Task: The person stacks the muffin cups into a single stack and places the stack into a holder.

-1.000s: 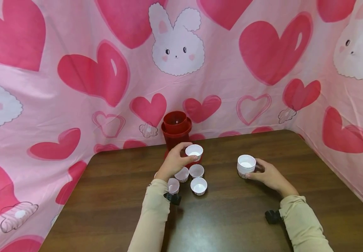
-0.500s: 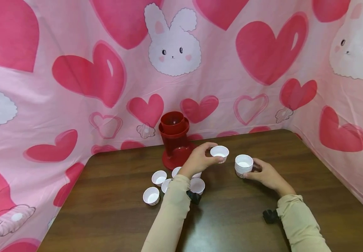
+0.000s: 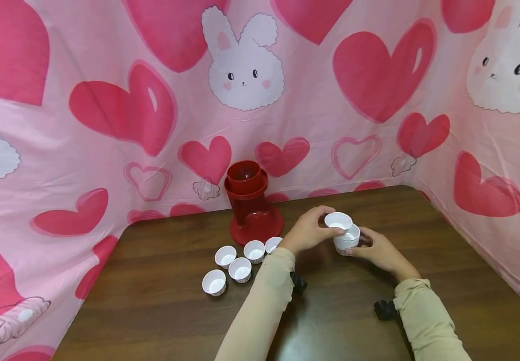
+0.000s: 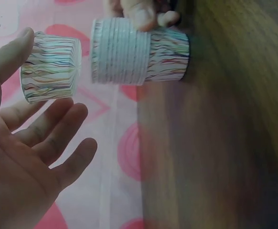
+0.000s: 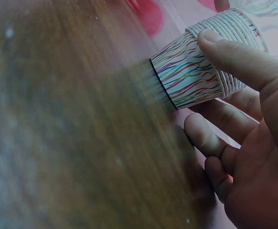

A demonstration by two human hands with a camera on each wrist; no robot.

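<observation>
Paper cup (image 3: 338, 220): pinched in left hand (image 3: 306, 233), just above cup stack (image 3: 345, 245) toward eleven o'clock, not yet nested. Gripping stack with right hand (image 3: 380, 252) from three o'clock. Could land crooked if lowered off-centre; could dent or tip stack if pressed hard.

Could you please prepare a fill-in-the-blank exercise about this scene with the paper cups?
1. The left hand holds the single cup ____ than the stack in the right hand.
2. In the left wrist view, that cup does not ____ the stack.
3. The stand behind the loose cups is coloured ____.

Missing words: higher; touch; red
</observation>
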